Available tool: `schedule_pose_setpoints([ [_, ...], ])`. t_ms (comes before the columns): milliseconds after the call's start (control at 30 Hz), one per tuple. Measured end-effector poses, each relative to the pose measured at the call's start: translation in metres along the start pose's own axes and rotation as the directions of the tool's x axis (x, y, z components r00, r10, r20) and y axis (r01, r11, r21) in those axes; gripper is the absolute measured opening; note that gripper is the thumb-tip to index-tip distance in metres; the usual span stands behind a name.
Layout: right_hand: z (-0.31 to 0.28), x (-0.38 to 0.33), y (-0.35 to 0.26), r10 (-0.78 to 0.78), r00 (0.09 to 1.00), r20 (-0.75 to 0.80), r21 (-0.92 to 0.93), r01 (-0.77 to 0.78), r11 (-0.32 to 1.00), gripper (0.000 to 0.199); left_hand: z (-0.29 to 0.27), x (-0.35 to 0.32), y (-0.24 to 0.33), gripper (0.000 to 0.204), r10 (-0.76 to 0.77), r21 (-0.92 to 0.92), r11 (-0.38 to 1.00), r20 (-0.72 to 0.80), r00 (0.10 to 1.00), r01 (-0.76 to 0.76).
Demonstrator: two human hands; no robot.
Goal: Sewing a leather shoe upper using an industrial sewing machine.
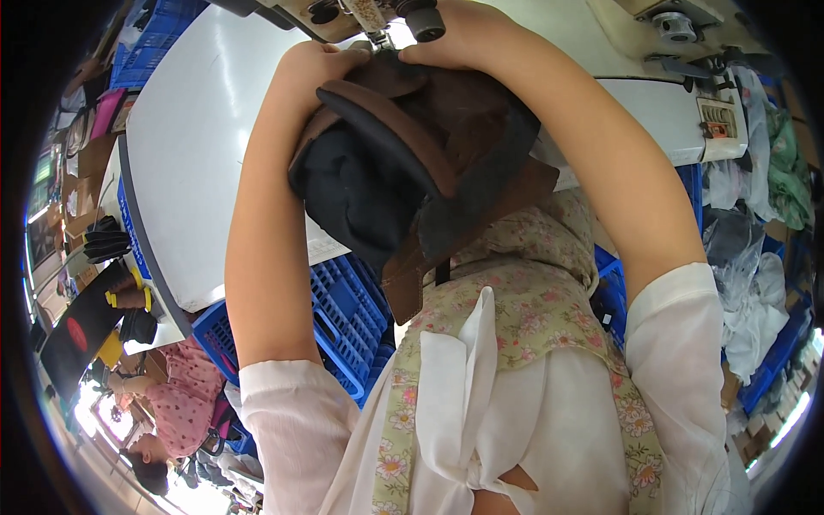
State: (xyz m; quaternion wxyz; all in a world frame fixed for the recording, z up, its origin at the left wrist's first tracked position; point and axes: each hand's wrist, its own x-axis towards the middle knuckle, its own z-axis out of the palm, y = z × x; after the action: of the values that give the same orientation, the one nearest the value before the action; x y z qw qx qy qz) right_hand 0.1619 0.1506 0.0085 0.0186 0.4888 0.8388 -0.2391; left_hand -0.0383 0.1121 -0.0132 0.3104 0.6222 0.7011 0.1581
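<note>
The floppy black and brown piece [429, 197] is in the middle. Its far end is right under the sewing machine [369, 17], and the rest hangs over the near edge of the white table [189, 163], down by the flowery apron [532, 318]. The left hand [324, 64] is on the left of its far end, and the right hand [442, 41] is on the right. Both thumbs lie close to the metal foot [380, 41]. The other fingers are mostly hidden, so I cannot tell if they are pinching the piece or just pressing it flat.

I think the sewing is partway done. The black and brown parts look joined already, because they bend and hang together like one soft thing, maybe a bag. The far end is at the foot, so that bit is probably not finished yet. I cannot see the stitches there, so I cannot say how much is left. The piece has not been taken off the machine.
</note>
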Motion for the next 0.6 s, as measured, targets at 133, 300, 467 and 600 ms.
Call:
schedule_pose_setpoints([
  [133,0.005,0.0057,0.0049,-0.033,0.999,-0.019,-0.024,0.033,0.999,0.043,-0.0023,0.0012,0.0036,0.045,-0.052,0.03,0.998,-0.007,0.999,0.052],
  [300,0.0018,0.0041,0.0057,-0.035,0.999,-0.003,0.045,0.035,0.998,0.046,-0.002,0.001,0.0018,0.045,-0.032,0.048,0.998,-0.012,0.999,0.033],
  [467,0.0016,0.0087,0.0083,-0.151,0.988,-0.039,0.066,0.154,0.986,0.049,0.0002,0.0047,-0.0042,0.043,-0.029,-0.049,0.998,-0.027,0.999,0.028],
  [600,0.0022,0.0108,0.0097,-0.135,0.991,0.005,0.005,0.135,0.991,0.051,-0.0005,0.0017,0.0024,0.042,-0.053,-0.021,0.998,-0.034,0.998,0.053],
])
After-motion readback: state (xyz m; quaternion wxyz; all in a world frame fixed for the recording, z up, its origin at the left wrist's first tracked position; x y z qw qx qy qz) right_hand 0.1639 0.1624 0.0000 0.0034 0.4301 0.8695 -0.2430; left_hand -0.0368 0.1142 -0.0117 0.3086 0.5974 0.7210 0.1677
